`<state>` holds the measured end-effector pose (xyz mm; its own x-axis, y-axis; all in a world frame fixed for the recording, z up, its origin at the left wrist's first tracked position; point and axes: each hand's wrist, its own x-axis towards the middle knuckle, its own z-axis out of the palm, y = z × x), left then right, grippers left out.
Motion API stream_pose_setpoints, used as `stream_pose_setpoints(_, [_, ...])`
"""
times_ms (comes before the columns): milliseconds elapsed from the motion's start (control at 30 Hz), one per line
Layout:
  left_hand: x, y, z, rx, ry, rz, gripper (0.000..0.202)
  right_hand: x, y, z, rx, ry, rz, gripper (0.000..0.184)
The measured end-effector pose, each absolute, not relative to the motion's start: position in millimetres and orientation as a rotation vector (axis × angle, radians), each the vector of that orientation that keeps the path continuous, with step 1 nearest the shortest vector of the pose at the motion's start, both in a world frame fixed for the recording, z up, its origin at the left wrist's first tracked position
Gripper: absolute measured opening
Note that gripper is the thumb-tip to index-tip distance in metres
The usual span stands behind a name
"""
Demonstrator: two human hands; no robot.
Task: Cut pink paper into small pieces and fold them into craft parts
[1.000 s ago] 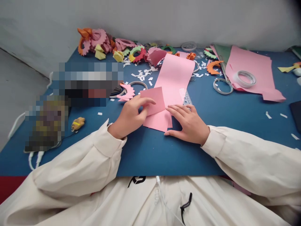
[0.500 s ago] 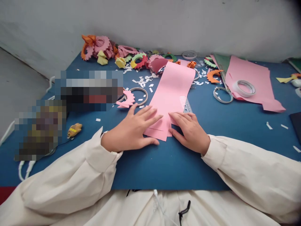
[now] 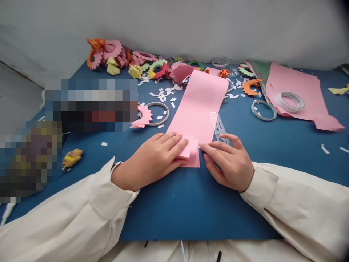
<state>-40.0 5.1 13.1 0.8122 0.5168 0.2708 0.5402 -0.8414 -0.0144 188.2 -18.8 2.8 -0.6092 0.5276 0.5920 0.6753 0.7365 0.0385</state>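
A long pink paper strip point(image 3: 200, 105) lies on the blue table point(image 3: 191, 203), running away from me. My left hand point(image 3: 152, 160) rests on its near end, fingers stretched flat over a small folded flap point(image 3: 189, 147). My right hand point(image 3: 230, 163) lies just right of the strip's near edge, fingers extended with their tips at the paper, partly over a clear plastic ruler point(image 3: 219, 127) that sits along the strip's right side.
Folded paper rings and scraps in pink, orange, yellow and green point(image 3: 131, 60) crowd the far edge. Tape rolls point(image 3: 290, 100) point(image 3: 263, 109) point(image 3: 156, 112) and a big pink sheet point(image 3: 296, 91) lie right and centre. A small yellow toy point(image 3: 71, 156) sits left, beside blurred items.
The lifted end of the strip came down flat, then my left hand slid nearer over a small folded flap. My right hand shifted slightly right and nearer.
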Motion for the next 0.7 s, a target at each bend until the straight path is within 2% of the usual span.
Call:
stream_pose_setpoints(467, [-38.7, 0.4, 15.6, -2.851, -0.797, -0.437, 0.039, 189.2, -20.4, 0.1, -0.882, -2.415, -0.337, 0.034])
stream_pose_setpoints(700, [-38.1, -4.7, 14.2, -2.813, -0.799, -0.357, 0.057, 188.5, -19.8, -0.3, -0.836, -2.424, -0.303, 0.031])
